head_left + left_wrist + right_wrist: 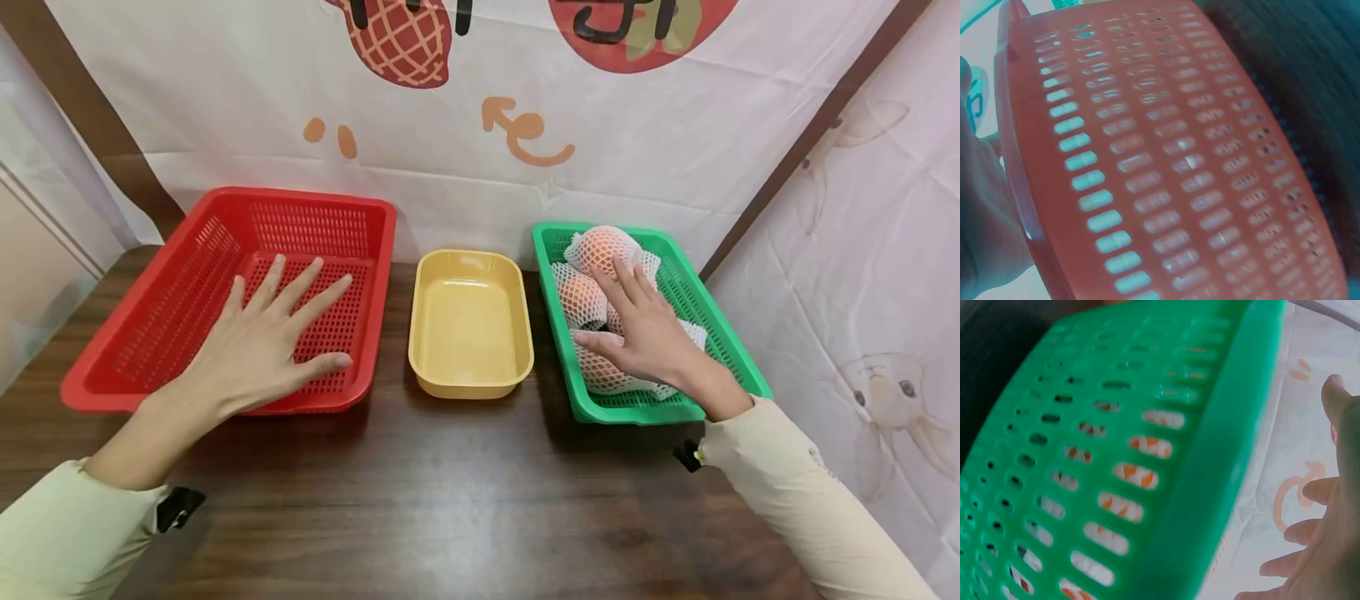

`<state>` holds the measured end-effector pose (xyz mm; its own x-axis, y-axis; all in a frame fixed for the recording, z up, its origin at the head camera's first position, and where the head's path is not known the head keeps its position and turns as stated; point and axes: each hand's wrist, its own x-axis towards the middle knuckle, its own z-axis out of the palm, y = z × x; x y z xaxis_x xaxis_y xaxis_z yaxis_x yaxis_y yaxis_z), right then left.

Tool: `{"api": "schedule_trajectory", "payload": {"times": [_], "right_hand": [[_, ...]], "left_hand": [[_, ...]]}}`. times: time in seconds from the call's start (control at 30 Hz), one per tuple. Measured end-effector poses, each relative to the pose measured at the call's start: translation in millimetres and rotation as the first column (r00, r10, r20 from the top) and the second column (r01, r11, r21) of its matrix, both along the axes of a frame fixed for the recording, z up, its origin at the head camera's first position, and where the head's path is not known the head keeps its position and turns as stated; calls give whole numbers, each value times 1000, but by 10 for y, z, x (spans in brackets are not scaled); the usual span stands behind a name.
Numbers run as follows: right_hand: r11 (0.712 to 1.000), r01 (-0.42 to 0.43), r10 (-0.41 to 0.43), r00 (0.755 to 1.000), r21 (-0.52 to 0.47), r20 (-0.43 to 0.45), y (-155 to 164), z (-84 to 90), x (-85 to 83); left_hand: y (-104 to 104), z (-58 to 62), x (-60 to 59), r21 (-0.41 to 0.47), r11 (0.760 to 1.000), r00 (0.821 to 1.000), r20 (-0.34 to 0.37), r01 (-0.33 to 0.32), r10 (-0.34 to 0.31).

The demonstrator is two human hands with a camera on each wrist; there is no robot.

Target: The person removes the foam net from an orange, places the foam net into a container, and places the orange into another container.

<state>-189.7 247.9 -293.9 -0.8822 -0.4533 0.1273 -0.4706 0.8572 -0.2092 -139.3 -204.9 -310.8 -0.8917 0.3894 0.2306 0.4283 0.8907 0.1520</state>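
Nothing moved yet, by my reading: my left hand (pixel 258 346) lies flat, fingers spread, over the bare red perforated plastic basket (pixel 187 275); my right hand (pixel 645 333) hovers, fingers extended, gripping nothing, over the foam-netted orange fruits (pixel 600 248), all in the green slotted plastic basket (pixel 720 333). The yellow plastic tub (pixel 470 379) holds nothing. Right wrist view shows fruit through the basket's outer wall (pixel 1116 475); left wrist view only red wall (pixel 1166 169).

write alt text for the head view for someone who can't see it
A person's right hand reaches over net-wrapped fruit in a green basket, while the left hand hovers open over a red basket. A yellow tub sits between them on a wooden table.
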Motion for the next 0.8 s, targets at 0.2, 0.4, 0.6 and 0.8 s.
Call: {"api": "schedule_trajectory", "payload": {"times": [0.2,0.4,0.6,0.8], "right_hand": [[1000,23,-22,999,20,-45,89,5,-89],[999,48,-48,997,5,-63,185,11,-237],[997,83,-83,997,-6,-9,227,63,-345],[994,104,-104,994,45,15,226,186,-437]], "left_hand": [[148,37,-35,2,999,999,-18,32,-32],[314,60,-47,5,999,999,-10,50,-50],[478,44,-81,29,996,996,-18,88,-87],[612,-14,-87,66,989,991,-40,131,-128]]}}
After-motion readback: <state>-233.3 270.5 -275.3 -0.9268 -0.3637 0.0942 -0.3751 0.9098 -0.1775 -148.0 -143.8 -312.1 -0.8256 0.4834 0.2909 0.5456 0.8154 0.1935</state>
